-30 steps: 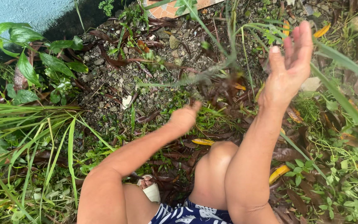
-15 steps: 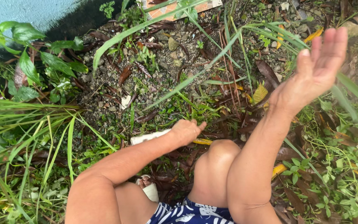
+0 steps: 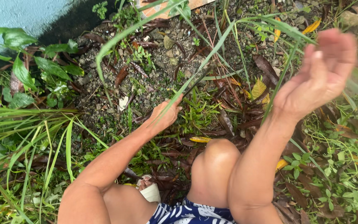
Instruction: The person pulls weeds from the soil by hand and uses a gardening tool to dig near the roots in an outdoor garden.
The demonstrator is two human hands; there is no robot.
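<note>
The left hand is closing its fingers around a dark blade-like tool among long grass blades; the right hand is hanging raised, fingers curling loosely and holding nothing. Most weeds are standing uncut, so much clearing seems left. An orange-and-white tile is lying at the top edge.
</note>
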